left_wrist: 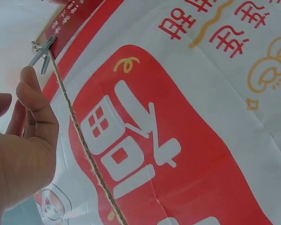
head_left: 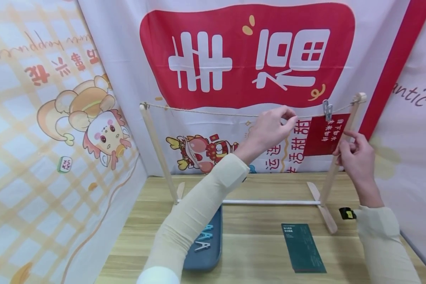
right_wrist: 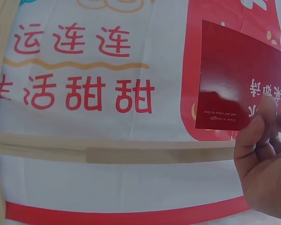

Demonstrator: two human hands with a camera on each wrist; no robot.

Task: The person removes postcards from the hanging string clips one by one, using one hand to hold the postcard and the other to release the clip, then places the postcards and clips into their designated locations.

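Note:
A red card [head_left: 317, 138] with white writing hangs near the right end of a twine line [head_left: 213, 113], where a grey clothespin [head_left: 327, 110] clips its top edge. My right hand [head_left: 357, 157] pinches the card's lower right edge beside the right post; the right wrist view shows the fingertips over the card [right_wrist: 225, 70]. To the left of the clothespin, my left hand [head_left: 271, 128] is raised by the twine with loosely bent fingers. In the left wrist view, that hand [left_wrist: 30, 140] holds nothing, and its fingertips look close to the clothespin [left_wrist: 43, 52].
A wooden stand with two posts [head_left: 157, 152] and a white crossbar [head_left: 269, 202] carries the twine. On the table lie a dark green card [head_left: 303, 246], a small black item [head_left: 347, 213] and a blue tray [head_left: 202, 263] with several clothespins [head_left: 203, 246], partly behind my left arm.

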